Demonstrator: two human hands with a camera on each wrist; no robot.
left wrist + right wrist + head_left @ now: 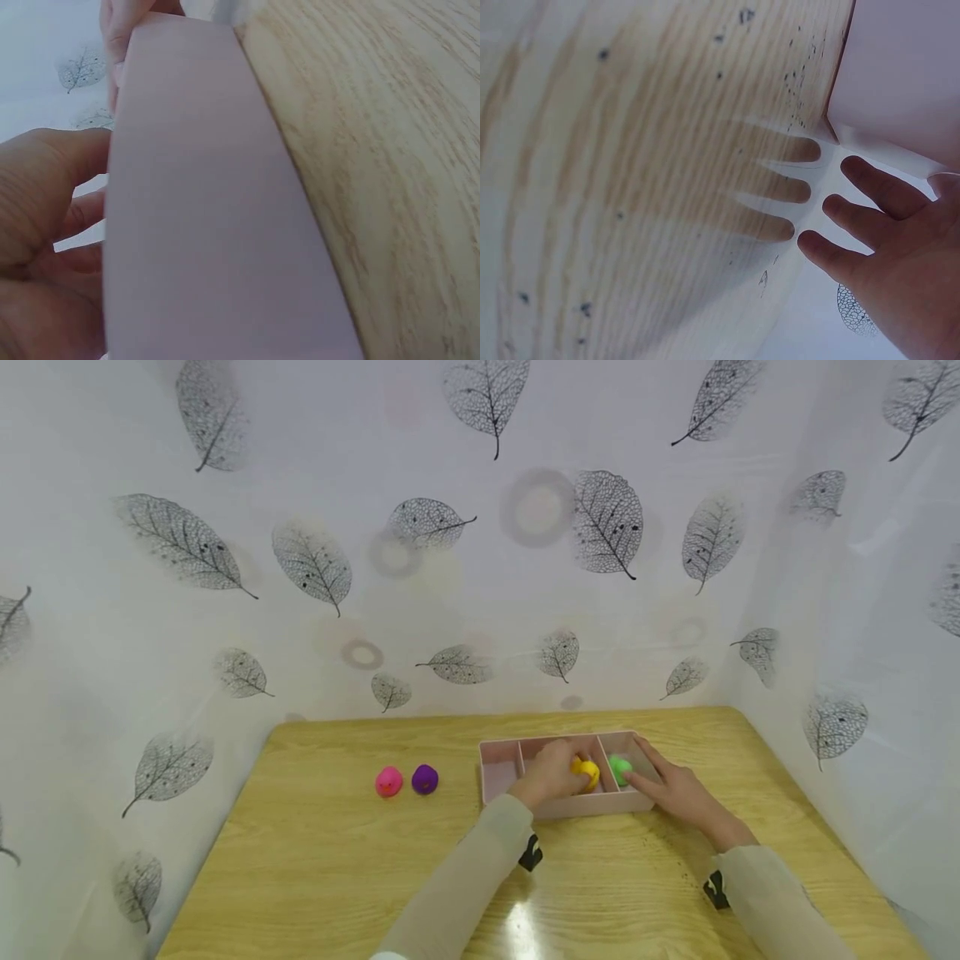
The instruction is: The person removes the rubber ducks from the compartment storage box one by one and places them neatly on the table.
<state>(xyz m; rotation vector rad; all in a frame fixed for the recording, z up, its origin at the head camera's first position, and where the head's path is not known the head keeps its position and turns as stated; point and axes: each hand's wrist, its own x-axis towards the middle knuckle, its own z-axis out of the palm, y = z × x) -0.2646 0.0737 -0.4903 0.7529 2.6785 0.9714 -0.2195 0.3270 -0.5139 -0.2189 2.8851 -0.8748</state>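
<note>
A pink divided box point(600, 804) sits on the table, its compartments in a row. My left hand point(553, 774) reaches into the middle compartment and holds a small yellow toy duck point(589, 774); its fingertips are partly hidden. In the left wrist view the box's front wall point(202, 195) fills the middle, with the left hand point(37, 217) behind its rim. My right hand point(682, 789) grips the box's right end, thumb over the rim close to a green toy duck point(619, 768) in the right compartment. Three fingers point(877, 189) of it spread beyond the box corner.
Left of the box, a pink toy duck point(388, 782) and a purple toy duck point(425, 779) stand side by side on the wooden table point(337, 877). A white curtain printed with leaves point(480, 593) encloses the table's back and sides.
</note>
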